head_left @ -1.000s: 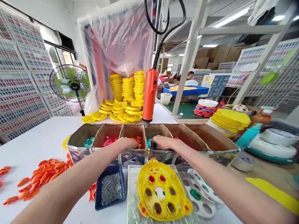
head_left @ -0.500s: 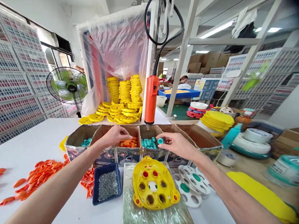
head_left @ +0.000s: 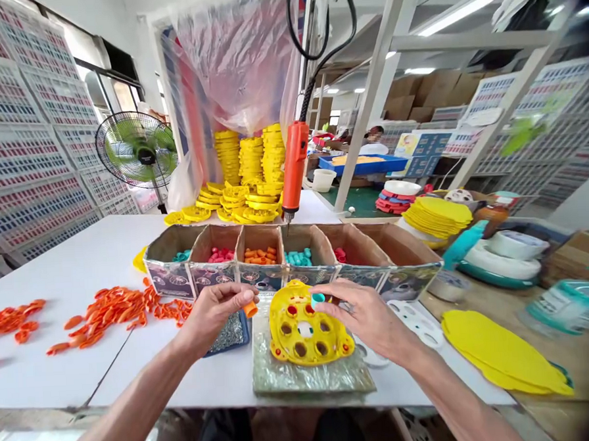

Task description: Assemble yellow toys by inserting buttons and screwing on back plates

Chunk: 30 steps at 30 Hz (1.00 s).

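My left hand (head_left: 224,308) pinches a small orange plastic cup (head_left: 250,309) just left of the yellow plastic shell (head_left: 308,351). Between the fingers of my right hand (head_left: 361,309) is a small teal plastic cup (head_left: 318,300), held over the shell's upper right edge. The shell has several round holes, two of them filled with red pieces near its top, and lies on a plastic-wrapped pad (head_left: 313,381). Behind my left hand, a dark blue tray (head_left: 245,328) of small metal screws is partly covered.
A divided cardboard bin (head_left: 213,277) holds teal, pink, orange and red pieces. An orange electric screwdriver (head_left: 295,161) hangs above it. Orange plastic pieces (head_left: 114,312) lie on the left, white perforated discs (head_left: 416,323) and yellow sheets (head_left: 499,354) on the right.
Both hands have drawn back from the bin toward the yellow shell, the left now showing an orange cup and the right still with the teal cup. The camera has tilted down.
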Motion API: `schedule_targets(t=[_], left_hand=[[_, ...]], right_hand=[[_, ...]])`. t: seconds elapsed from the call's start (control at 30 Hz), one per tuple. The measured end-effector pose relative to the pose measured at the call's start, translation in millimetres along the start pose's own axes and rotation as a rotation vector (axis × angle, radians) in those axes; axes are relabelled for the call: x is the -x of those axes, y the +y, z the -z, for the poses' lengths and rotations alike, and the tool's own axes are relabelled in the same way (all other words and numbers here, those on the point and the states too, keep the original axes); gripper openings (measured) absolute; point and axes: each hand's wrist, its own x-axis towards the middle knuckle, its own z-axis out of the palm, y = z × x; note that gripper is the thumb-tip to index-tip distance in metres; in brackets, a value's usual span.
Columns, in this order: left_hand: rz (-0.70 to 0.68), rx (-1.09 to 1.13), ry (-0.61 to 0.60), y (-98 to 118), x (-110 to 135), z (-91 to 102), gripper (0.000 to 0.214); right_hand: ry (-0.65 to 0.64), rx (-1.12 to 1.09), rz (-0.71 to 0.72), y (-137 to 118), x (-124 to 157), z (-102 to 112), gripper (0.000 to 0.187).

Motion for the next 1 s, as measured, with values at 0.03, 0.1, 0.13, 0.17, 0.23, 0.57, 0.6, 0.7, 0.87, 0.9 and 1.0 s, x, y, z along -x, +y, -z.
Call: schedule_targets(t=[0.03, 0.1, 0.13, 0.17, 0.23, 0.57, 0.6, 0.7, 0.87, 0.9, 1.0], left_hand=[[0.024, 0.040, 0.010, -5, 6, -1.2, 0.031], [0.060, 0.092, 0.021, -15, 16, -3.6, 0.031], [0.074, 0.110, 0.026, -19, 19, -4.8, 0.032], [0.086, 0.126, 0.031, -22, 22, -5.9, 0.032], [0.101, 0.147, 0.045, -27, 25, -7.9, 0.031], [0.117, 0.173, 0.107, -32, 29, -11.7, 0.034], [0.114, 0.179, 0.108, -33, 29, -12.3, 0.033], [0.116, 0.262, 0.123, -36, 30, -16.6, 0.030], [0.154, 0.422, 0.123, -39, 31, -31.8, 0.033], [0.163, 0.448, 0.118, -39, 31, -35.1, 0.035], [0.199, 0.529, 0.083, -40, 32, -44.1, 0.036]], right_hand=[[-0.016, -0.014, -0.007, -2, 4, -6, 0.024], [-0.036, -0.034, -0.018, -6, 10, -18, 0.024], [-0.033, -0.036, -0.019, -8, 12, -24, 0.023], [-0.024, -0.034, -0.017, -10, 12, -30, 0.022], [0.008, -0.015, 0.003, -14, 11, -42, 0.020], [0.060, 0.217, 0.041, -19, 3, -64, 0.020], [0.069, 0.213, 0.054, -17, 4, -63, 0.017], [0.116, 0.158, 0.075, -17, 7, -60, 0.013], [0.120, -0.028, 0.086, -36, 17, -69, 0.028], [0.137, -0.031, 0.104, -42, 19, -74, 0.036], [0.219, 0.004, 0.159, -54, 21, -88, 0.044]])
